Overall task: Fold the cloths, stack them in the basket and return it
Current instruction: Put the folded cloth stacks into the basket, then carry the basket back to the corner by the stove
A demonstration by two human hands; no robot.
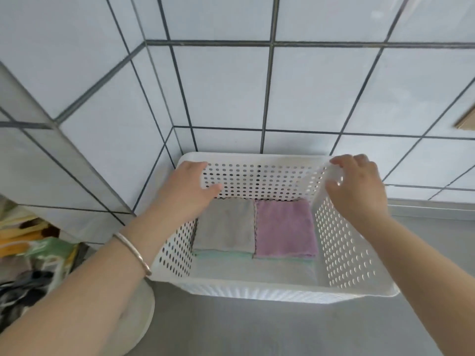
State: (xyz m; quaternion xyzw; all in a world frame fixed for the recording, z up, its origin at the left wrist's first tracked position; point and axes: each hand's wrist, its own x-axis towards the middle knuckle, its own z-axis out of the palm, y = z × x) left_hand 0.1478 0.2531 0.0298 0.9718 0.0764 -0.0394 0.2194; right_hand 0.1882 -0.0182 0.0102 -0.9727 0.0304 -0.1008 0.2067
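Returning the basket (257,289) to its spot is the step in hand, judging by how it sits on the grey counter (257,330) with its far wall close to the tiled wall (308,98), near the corner. Inside the basket, against its far wall, a grey cloth (226,227) and a purple cloth (285,229) lie folded side by side and touching, on top of a pale green cloth (257,260) that shows toward the basket's near wall. The left hand (190,186) rests on the basket's left rim at the far corner, thumb inside the wall; its fingers are hidden beyond the rim, so a grip looks likely but cannot be confirmed. The right hand (357,186) has its fingers curled over the basket's right rim at the far corner, thumb inside. To finish well, both hands should push evenly so the basket slides square to the tiled wall without twisting, and stays level so the folded cloths do not shift. Left of the basket lies a blurred clutter of bags (33,253).
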